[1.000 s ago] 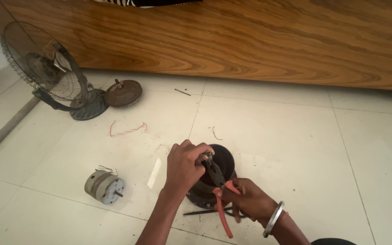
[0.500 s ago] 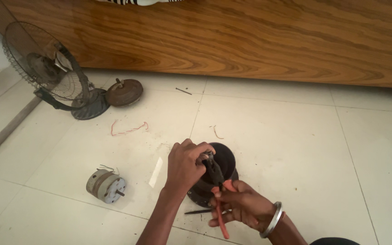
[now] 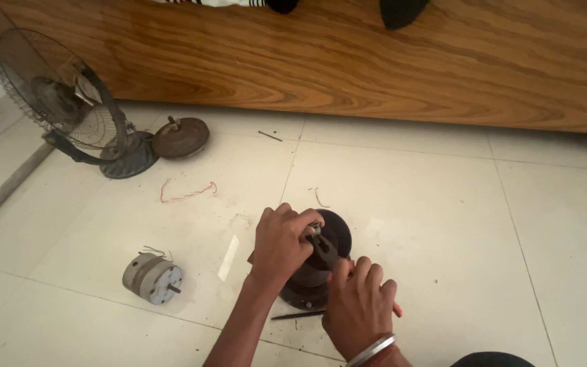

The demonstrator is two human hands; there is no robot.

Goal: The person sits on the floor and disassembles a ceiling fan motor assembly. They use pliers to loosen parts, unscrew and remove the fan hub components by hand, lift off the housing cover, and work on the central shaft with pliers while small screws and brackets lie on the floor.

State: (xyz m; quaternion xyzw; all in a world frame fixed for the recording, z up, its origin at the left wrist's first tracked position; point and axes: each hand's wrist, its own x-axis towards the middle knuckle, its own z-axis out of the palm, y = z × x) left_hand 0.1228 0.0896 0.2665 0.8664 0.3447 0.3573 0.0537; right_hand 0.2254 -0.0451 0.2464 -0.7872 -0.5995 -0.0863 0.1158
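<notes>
Nearest, the right hand is clenched around an orange-handled tool, mostly hidden beneath it. A thin dark rod lies just beside it on the tiled floor. The left hand grips the top of the dark round motor housing. Left sits a small grey motor; farther off, a red wire, a brown round cover and a table fan before the wooden furniture.

A motor stands on the floor, with the left hand on its left side and the right hand on its near side. Well to its left lies a smaller motor. Behind that lie a wire, a cap and a fan, all before a long cabinet.
</notes>
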